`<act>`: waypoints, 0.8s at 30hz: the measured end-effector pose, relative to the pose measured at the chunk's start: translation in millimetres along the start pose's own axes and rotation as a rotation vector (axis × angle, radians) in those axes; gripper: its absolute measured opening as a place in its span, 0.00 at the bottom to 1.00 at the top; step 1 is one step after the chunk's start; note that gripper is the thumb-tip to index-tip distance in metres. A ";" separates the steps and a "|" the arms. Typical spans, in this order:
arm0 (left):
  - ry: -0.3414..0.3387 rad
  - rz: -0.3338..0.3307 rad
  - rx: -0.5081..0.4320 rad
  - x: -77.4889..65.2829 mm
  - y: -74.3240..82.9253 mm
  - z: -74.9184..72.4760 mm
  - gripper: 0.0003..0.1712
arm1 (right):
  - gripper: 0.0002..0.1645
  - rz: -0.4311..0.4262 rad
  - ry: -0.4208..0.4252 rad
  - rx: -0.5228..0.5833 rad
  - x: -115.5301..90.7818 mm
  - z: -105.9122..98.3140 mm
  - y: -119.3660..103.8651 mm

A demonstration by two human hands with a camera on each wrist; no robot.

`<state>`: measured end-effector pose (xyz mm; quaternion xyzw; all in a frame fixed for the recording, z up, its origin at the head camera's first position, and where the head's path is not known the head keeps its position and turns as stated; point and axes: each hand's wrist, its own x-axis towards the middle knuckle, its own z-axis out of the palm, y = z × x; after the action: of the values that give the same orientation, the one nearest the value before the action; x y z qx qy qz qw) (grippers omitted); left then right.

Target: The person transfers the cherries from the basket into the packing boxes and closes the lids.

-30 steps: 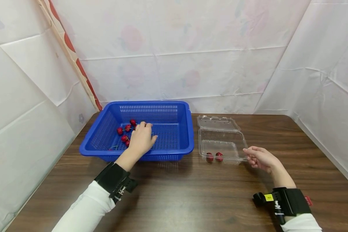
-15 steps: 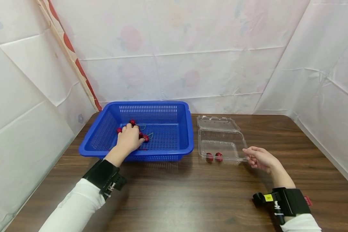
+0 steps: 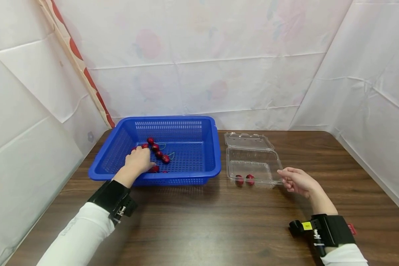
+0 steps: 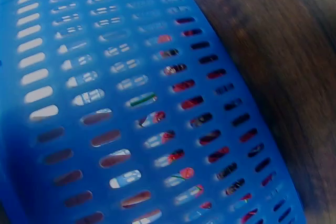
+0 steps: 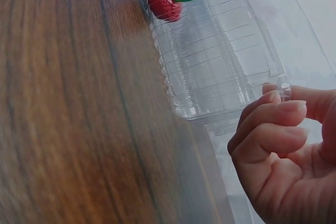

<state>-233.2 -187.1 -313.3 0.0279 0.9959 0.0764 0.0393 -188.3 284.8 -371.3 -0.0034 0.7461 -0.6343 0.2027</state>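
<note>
Wearing white sleeves [image 3: 74,236] and black wrist straps [image 3: 110,197], closest of all, in front of the blue basket [image 3: 179,176]. Reaching over a brown wood table [image 3: 203,229], flat under the basket. Pinching a clear plastic box [image 3: 252,170], just to the right of the basket, with the right hand [image 3: 299,181], by a corner far from the basket, with the other fingers curled in. Seeing two red cherries [image 3: 250,179] inside that box, on the side closer to the basket. Holding the left hand [image 3: 137,161] down in the near left part of the basket, with fingertips out of sight; cannot tell whether gripping a cherry or not. Finding more red cherries [image 3: 155,147] inside the basket too, some right beside the left hand, four in a slanting line toward the middle of the basket, with thin green stems [image 3: 171,155]. Looking past the box to an open clear lid [image 3: 249,141], also right of the basket. Facing a white cloth [image 3: 199,85] with faint pink patches behind the basket, and a red and cream strip [image 3: 75,50] behind its left side.
</note>
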 end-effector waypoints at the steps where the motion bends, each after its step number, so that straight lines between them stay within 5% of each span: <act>1: -0.002 -0.001 0.002 0.8 -1.3 0.1 0.25 | 0.12 -0.002 -0.003 0.001 0.0 -0.2 -0.2; 24: 0.051 0.012 -0.007 7.9 -8.6 -2.1 0.09 | 0.13 0.011 -0.004 0.018 0.1 -1.0 -0.1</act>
<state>-241.7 -195.3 -313.1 0.0320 0.9961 0.0810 0.0133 -188.7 285.6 -371.1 0.0015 0.7399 -0.6398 0.2078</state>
